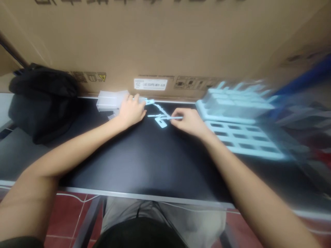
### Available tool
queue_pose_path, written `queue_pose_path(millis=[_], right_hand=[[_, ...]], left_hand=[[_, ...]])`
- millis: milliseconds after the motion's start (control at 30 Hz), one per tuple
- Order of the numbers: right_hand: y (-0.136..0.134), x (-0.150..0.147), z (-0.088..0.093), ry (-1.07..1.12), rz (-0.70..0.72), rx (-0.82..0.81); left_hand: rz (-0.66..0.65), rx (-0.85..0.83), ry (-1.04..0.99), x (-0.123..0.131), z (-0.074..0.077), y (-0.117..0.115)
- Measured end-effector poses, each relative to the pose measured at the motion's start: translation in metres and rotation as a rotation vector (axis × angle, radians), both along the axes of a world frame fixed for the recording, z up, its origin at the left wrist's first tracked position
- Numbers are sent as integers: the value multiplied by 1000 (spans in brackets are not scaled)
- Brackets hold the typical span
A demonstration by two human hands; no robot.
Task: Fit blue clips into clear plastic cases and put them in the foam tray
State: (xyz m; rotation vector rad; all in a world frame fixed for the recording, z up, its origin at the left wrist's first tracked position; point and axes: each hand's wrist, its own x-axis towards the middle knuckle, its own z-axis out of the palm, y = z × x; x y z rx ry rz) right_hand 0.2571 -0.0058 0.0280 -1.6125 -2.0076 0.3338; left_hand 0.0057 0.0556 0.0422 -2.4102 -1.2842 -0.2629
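Observation:
At the back of the black table, my left hand (131,111) curves its fingers over translucent plastic boxes (110,100) and grips one; its underside is hidden. My right hand (190,120) pinches one end of a thin light-blue plastic strip (177,117) between thumb and fingertips. Around that strip lie several more light-blue plastic pieces, among them a flat piece with a rectangular slot (161,122) and a small piece (150,102) by my left fingers. Whether the held strip is joined to the crossing pieces, I cannot tell.
On the right stand a light-blue rack of blocks (232,105) and a light-blue tray with rectangular openings (243,137), both blurred. A black bag (42,101) sits at the left. Behind the table (150,162) rises a large cardboard box (155,41).

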Motion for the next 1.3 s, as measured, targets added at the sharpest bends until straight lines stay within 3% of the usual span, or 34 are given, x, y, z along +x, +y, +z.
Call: queue_pose_path(millis=[100, 200, 300, 367, 500, 633, 767, 1000, 1100, 1300], right_hand=[[7, 5, -12, -25, -70, 50], [11, 10, -21, -89, -72, 223], [6, 7, -17, -164, -48, 387], [0, 0, -10, -199, 7, 414], [-9, -16, -3, -274, 147, 256], [-8, -19, -5, -307, 156, 94], [-4, -13, -8, -310, 121, 87], [-1, -5, -7, -332, 119, 109], [-3, -5, -6, -360, 113, 116], [-3, -5, -7, -314, 148, 121]], left_hand=[[3, -22, 25, 3, -1, -3], [-25, -16, 21, 3, -6, -1], [-98, 26, -44, 3, -13, 3], [-147, 64, -87, 3, -17, 5], [-233, 137, -103, 4, -15, 4], [-294, 153, -72, 9, -7, -5], [-370, 167, -21, 16, -7, -18], [-504, 189, -119, 16, -20, -24], [-553, 217, -150, 16, -16, -29], [-671, 178, -218, 27, -6, -78]])
